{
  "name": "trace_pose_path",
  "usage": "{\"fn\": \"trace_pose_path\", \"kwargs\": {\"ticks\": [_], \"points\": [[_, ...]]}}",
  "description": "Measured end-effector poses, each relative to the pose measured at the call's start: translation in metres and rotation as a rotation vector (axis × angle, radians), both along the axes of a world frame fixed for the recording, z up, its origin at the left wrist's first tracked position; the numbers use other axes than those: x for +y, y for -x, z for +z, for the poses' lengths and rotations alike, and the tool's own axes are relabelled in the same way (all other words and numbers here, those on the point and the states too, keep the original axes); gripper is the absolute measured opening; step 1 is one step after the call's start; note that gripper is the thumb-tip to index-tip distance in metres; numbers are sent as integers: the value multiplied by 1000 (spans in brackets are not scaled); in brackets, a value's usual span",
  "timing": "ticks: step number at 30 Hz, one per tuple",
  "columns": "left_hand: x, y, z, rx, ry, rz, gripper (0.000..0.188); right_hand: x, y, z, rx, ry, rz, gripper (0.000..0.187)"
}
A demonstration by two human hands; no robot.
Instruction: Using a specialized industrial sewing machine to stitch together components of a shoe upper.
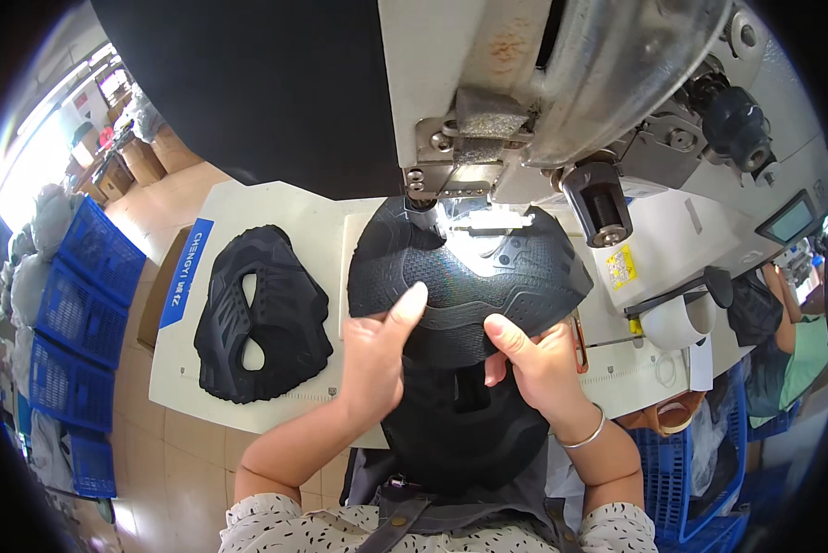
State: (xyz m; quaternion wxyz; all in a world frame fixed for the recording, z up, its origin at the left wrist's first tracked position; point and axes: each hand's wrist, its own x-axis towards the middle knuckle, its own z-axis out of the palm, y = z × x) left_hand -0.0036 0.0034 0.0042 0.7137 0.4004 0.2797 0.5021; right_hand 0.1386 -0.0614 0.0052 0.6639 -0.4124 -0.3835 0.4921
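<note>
A curved black textured panel (465, 286) with moulded lines lies beneath the lit needle area of a sewing machine (469, 152). My left hand (377, 350) pinches its near left edge, the thumb on top. At the near right edge my right hand (536, 361) grips it too, thumb above and fingers mostly hidden below. More black material with a rectangular opening (465, 433) hangs from the table edge toward my lap; whether it joins the panel I cannot tell. To the left, a second black moulded panel (280, 327) with two large holes lies flat.
The pale table (188, 364) carries a blue strip at its left edge. Blue crates (77, 313) stack on the left, with another blue crate (677, 470) at the lower right. A white curved holder (677, 318) and a small screen (790, 219) are right. Another person (792, 355) sits beyond.
</note>
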Motion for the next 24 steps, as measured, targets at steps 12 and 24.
{"fn": "trace_pose_path", "kwargs": {"ticks": [12, 24], "points": [[-24, -13, 4, 116, 93, -129, 14, -18, 10, 6, -209, 209, 219, 19], [-12, -2, 3, 166, 127, -84, 20, 20, -74, -2, -626, -31, -141, 22]]}}
